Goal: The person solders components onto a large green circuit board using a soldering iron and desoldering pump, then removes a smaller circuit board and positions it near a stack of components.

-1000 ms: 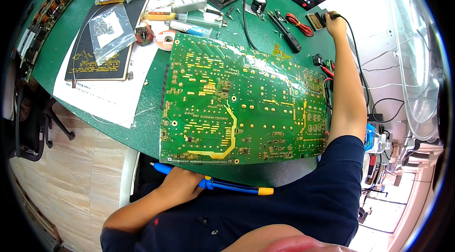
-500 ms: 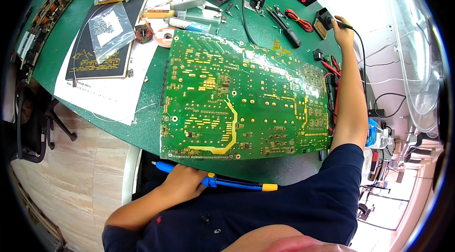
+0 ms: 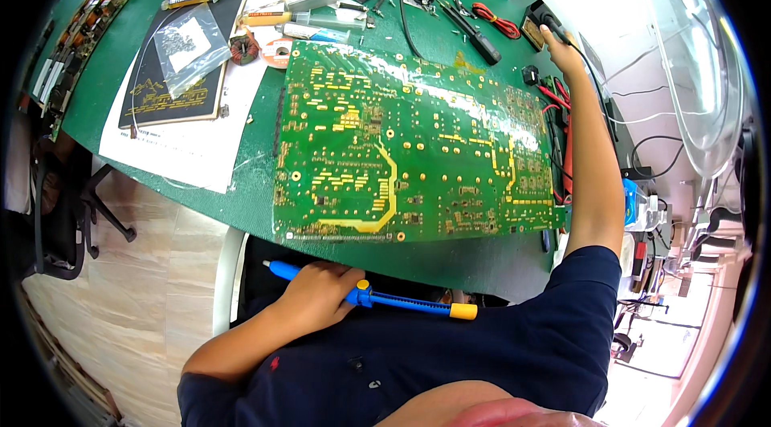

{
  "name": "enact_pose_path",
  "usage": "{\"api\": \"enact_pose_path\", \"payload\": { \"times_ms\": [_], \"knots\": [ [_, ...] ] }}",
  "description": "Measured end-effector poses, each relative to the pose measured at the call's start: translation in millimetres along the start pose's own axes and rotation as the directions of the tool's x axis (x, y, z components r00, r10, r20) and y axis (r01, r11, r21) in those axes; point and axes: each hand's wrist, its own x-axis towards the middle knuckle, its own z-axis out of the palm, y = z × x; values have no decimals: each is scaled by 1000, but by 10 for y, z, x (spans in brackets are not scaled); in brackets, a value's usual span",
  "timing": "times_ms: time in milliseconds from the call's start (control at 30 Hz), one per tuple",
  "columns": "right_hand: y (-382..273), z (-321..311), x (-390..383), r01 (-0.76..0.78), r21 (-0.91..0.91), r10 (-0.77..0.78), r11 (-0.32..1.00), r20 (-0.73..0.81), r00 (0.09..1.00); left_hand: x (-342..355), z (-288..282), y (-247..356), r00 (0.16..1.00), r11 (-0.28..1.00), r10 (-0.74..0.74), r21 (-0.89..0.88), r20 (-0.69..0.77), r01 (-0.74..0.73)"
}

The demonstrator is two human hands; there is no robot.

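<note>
The left hand (image 3: 317, 292) has its fingers curled shut around a blue plastic rod-shaped tool with a yellow tip (image 3: 377, 301), held level in front of the near edge of the green-matted surface (image 3: 265, 222). The right hand (image 3: 562, 54) reaches to the far right, touching a small black device (image 3: 540, 18); whether its fingers grip it cannot be told. Between them lies a large green printed circuit board (image 3: 409, 154), flat on the surface.

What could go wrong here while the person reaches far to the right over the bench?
The large green circuit board overhangs the bench edge, so a nudge might tip it off. The right hand reaches among tangled cables and could snag one. The left hand holds the blue tool low, unwatched.
</note>
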Motion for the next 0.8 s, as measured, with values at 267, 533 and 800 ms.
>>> {"api": "enact_pose_path", "payload": {
  "times_ms": [267, 533, 800],
  "knots": [
    [-705, -273, -1173, -129, 199, 39, 972, 403, 915, -69, -69, 173, 995, 976, 97, -198, -3, -95],
    [-1309, -906, -2805, 163, 629, -395, 760, 249, 884, -265, -164, 435, 977, 862, 212, -469, -14, -193],
    [-1457, -1450, -4367, 336, 755, -690, 563, 206, 694, -489, -440, 829, 921, 656, 349, -658, -172, -371]
  ]
}}
